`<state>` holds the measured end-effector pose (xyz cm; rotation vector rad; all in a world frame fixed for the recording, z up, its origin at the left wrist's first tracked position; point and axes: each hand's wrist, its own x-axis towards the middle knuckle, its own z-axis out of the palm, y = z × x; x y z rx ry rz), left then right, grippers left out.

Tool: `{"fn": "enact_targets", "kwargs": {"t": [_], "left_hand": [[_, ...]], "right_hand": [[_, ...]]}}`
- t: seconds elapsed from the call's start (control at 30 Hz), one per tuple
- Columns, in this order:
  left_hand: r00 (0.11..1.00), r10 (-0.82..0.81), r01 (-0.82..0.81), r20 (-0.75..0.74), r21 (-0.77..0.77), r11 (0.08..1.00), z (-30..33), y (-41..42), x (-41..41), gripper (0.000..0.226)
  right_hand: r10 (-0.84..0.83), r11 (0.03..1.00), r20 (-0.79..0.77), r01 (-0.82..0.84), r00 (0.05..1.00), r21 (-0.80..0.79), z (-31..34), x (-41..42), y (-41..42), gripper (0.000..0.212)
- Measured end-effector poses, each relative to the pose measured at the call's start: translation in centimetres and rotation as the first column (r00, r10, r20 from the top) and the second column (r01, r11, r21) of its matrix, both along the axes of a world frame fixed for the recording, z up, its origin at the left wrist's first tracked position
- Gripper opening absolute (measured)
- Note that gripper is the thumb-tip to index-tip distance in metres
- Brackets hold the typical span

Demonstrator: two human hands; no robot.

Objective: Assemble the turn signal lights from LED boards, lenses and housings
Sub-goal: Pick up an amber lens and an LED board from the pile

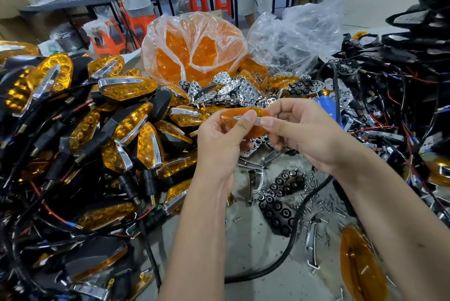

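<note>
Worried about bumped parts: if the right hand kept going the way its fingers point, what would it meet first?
The right hand points left, so probably the orange lens it already pinches, then the left hand gripping the lens's other end. Depth beyond is unclear.

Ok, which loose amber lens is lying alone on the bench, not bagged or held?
The amber plastic lens at bottom right, beside the black cable, apart from the clear bag of orange lenses.
</note>
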<state>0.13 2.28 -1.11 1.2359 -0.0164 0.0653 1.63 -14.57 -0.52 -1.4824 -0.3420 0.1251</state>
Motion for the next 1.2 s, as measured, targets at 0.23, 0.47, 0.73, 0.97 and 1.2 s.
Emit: {"fn": "enact_targets", "kwargs": {"t": [0.23, 0.47, 0.73, 0.97, 1.2], "left_hand": [[0.999, 0.036, -0.035, 0.023, -0.038, 0.999, -0.2, -0.4, 0.0, 0.009], [1.0, -0.018, 0.018, 0.001, 0.153, 0.988, -0.4, -0.3, -0.2, 0.021], [0.978, -0.207, 0.131, -0.018, 0.826, 0.548, -1.4, 0.0, -0.3, 0.027], [0.991, -0.073, -0.071, 0.112, 0.905, 0.42, -1.1, 1.1, 0.2, 0.049], [0.979, 0.067, -0.202, 0.194, 0.852, 0.483, -1.5, 1.0, 0.3, 0.041]], "right_hand": [[-0.001, 1.0, 0.01, 0.001, 1.0, 0.005, 0.0, -0.2, 0.2, 0.031], [-0.062, 0.975, 0.089, 0.08, 0.994, -0.208, 1.3, -0.4, -1.2, 0.017], [-0.069, 0.865, 0.216, 0.167, 0.974, -0.473, 3.1, -0.6, -3.6, 0.024], [0.147, 0.755, 0.036, -0.089, 0.988, -0.65, 4.3, -1.5, -3.4, 0.013], [0.279, 0.621, -0.23, -0.358, 0.932, -0.697, 4.7, -2.3, -2.7, 0.012]]}}
